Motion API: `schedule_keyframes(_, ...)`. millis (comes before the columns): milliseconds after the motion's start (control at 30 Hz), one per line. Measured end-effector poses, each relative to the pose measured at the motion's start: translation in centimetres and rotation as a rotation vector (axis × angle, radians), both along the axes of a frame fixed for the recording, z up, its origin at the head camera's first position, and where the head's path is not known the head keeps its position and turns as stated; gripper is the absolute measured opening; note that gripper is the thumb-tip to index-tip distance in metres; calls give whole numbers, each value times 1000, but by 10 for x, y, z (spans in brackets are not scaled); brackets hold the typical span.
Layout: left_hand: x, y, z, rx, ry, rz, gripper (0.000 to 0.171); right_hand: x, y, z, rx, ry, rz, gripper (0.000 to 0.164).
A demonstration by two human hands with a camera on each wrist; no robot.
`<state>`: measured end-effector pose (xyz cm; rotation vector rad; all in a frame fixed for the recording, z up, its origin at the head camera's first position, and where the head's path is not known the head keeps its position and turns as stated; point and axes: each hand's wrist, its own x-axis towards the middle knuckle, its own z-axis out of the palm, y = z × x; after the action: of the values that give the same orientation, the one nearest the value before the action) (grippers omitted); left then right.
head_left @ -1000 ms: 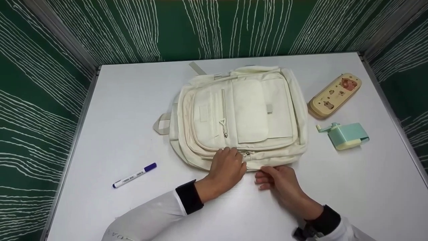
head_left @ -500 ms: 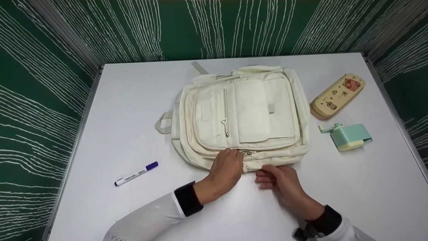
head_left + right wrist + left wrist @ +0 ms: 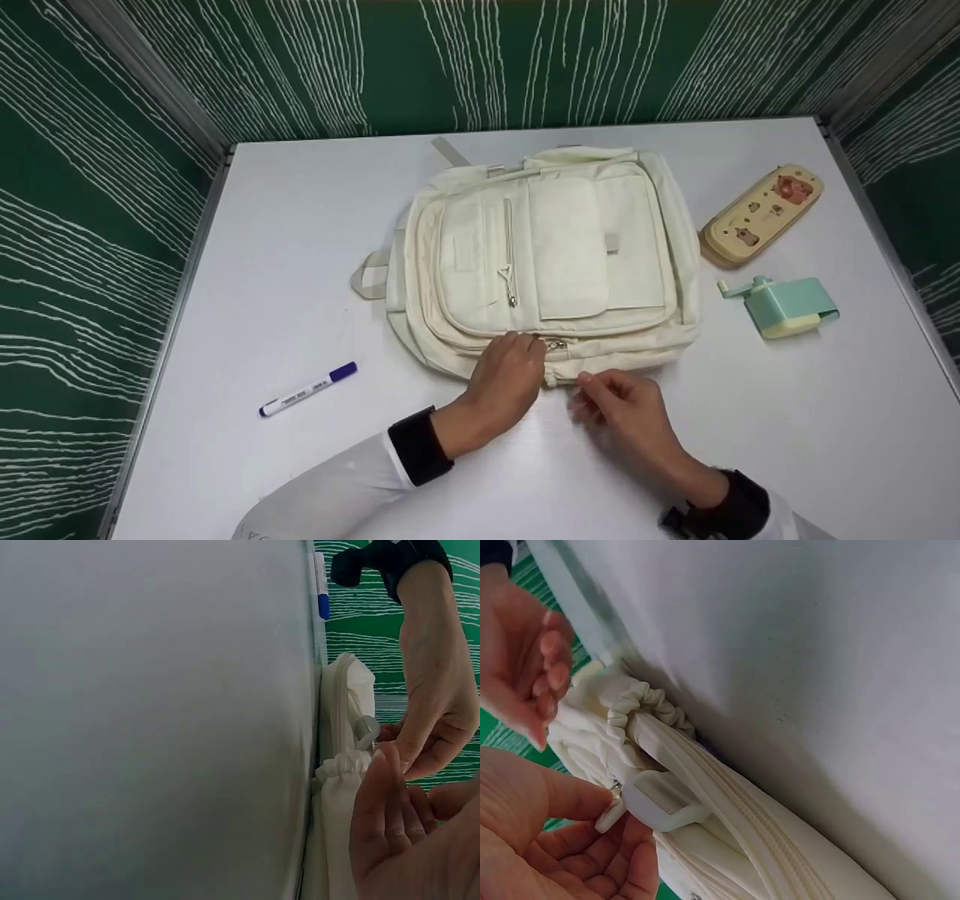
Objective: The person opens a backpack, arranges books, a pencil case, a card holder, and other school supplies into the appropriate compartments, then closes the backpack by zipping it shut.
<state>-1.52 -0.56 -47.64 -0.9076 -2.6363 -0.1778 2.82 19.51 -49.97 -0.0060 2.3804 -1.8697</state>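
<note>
A cream backpack [image 3: 566, 247] lies flat on the table, front pockets up and its top loop toward the left. My left hand [image 3: 510, 382] is at its near side. In the left wrist view, thumb and forefinger pinch a small pale zipper pull [image 3: 611, 816] beside a translucent plastic ring [image 3: 664, 804]. Just right of it, my right hand [image 3: 634, 409] is by the bag's near edge, close to the gathered elastic of a side pocket [image 3: 345, 765]. Its fingers are loosely bent and nothing shows between them.
A white marker with a purple cap [image 3: 307, 388] lies to the left of the bag. On the right are a yellow pencil case [image 3: 761, 216] and a mint-green crank pencil sharpener [image 3: 791, 306]. Green panels with white lines [image 3: 405, 67] enclose the table.
My right hand has shifted slightly, its fingers moving away from the bag's edge and blurring. The left hand keeps its pinch in nearly the same place. The whole head view has drifted a little.
</note>
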Motion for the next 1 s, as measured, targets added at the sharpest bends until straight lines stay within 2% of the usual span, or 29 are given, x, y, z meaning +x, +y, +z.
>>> schedule_keyframes(67,-1,0,-1,8,22,-4,9,-1,1,-2,195,298,83,5)
schedule_keyframes(167,-2,-1,-2,32,45,-11,10,-8,5,-5,506,727,139,19)
schedule_keyframes(233,-2,-1,-2,46,51,-14,10,-15,7,-6,654,897,144,27)
schedule_keyframes(333,-3,-1,-1,62,42,-19,9,-23,9,-5,764,958,164,25)
schedule_keyframes(500,-3,0,1,51,26,-26,8,-28,8,-5,918,1038,243,9)
schedule_keyframes(633,-3,-1,2,40,22,-29,11,-30,6,-4,1001,1092,288,13)
schedule_keyframes(833,-4,-7,4,60,-26,-43,19,-35,8,-1,981,1084,308,16)
schedule_keyframes(1000,-5,-21,4,74,-30,-40,23,-36,15,-2,926,1093,313,20)
